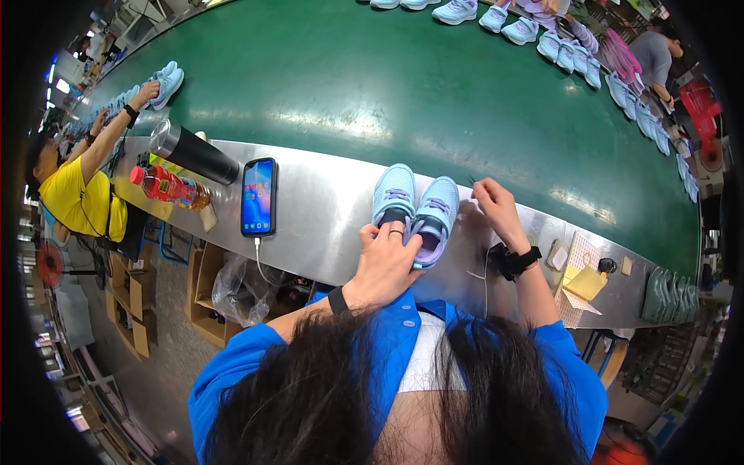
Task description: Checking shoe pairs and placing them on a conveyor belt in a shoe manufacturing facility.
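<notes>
A pair of light blue sneakers [394,188] with lilac trim stands side by side on the metal ledge, toes pointing away from me. My left hand [385,260] grips them at the heels, its fingers reaching into the dark shoe openings. Just right of the toes, my right hand [497,208] is raised with the fingers curled together. Something thin and dark shows at its fingertips, too small to name.
Beyond the ledge runs a green conveyor belt [310,77] with sneakers [521,31] along its far side. A phone [259,197], black tumbler [194,151] and red-labelled bottle [167,186] lie to the left. Yellow paper [585,283] sits right. A co-worker [85,201] in yellow handles shoes.
</notes>
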Motion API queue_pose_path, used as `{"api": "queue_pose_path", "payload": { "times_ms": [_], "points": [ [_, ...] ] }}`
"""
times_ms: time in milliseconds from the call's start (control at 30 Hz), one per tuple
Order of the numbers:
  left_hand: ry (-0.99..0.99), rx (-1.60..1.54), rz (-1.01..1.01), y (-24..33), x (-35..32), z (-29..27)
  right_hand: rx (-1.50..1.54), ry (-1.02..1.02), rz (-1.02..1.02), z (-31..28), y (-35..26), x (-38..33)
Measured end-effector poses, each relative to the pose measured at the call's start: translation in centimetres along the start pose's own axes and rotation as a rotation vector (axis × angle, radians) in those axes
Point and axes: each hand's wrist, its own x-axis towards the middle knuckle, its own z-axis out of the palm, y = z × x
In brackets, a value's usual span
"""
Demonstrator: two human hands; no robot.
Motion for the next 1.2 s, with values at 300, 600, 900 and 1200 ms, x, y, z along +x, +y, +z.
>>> {"api": "queue_pose_path", "payload": {
  "times_ms": [300,600,900,1200],
  "points": [
    [0.117,0.231,-0.031,-9.2,5.0,-7.6,-0.303,0.17,0.203,-2.5,0.9,-3.8],
    [0.751,0.515,-0.373,-18.5,12.1,-15.1,-0.606,0.393,0.096,-4.6,0.5,-6.0],
    [-0.015,-1.495,-0.203,-13.2,18.5,3.2,-0.838,0.32,0.12,-3.0,-3.8,-1.2],
    [0.204,-1.427,-0.38,-19.1,25.1,8.2,-0.537,-0.117,-0.329,2.8,-8.4,27.3]
  ]
}}
